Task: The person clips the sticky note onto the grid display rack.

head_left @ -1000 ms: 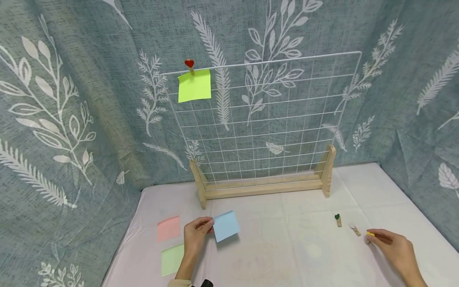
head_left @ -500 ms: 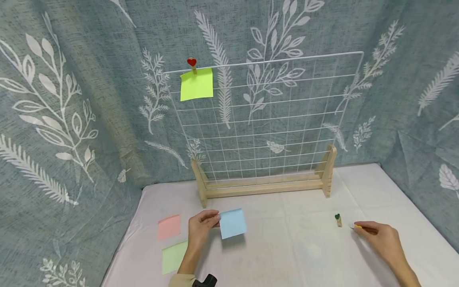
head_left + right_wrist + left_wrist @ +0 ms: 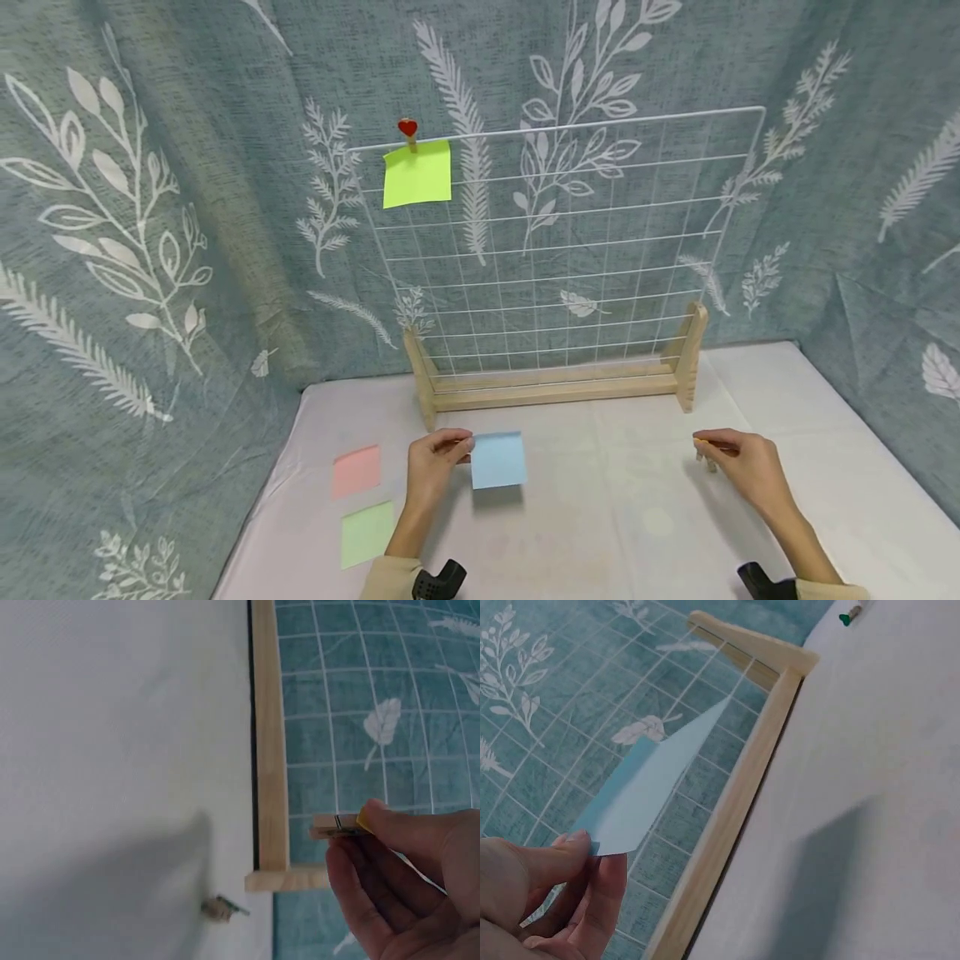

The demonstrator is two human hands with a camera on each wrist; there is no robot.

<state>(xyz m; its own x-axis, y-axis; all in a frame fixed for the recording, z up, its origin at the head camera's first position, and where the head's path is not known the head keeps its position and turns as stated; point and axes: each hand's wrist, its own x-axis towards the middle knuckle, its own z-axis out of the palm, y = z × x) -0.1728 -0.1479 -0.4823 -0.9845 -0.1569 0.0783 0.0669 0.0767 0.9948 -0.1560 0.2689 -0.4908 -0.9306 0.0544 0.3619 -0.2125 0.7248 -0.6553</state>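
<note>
My left hand [image 3: 437, 471] pinches a light blue sticky note [image 3: 498, 460] by its left edge, raised over the table in front of the grid rack. In the left wrist view the blue note [image 3: 649, 784] is tilted, with thumb and fingers on one corner. My right hand [image 3: 742, 467] pinches a small wooden clothespin [image 3: 335, 823] with a yellow piece at its thumb end. Below it lies a clothespin with a green piece [image 3: 219, 908], partly behind the hand in the head view. The white-topped clothespin is out of sight.
A white wire grid [image 3: 558, 242] stands in a wooden base [image 3: 555, 395]. A red-heart clothespin [image 3: 408, 132] holds a lime sticky note [image 3: 417, 173] at its upper left. Pink [image 3: 356, 471] and pale green [image 3: 367, 534] sticky notes lie at the table's left.
My left hand has carried the blue note a little right and up, turning it straighter. My right hand has moved left with the yellow clothespin, from beside the white-topped clothespin to over the green one.
</note>
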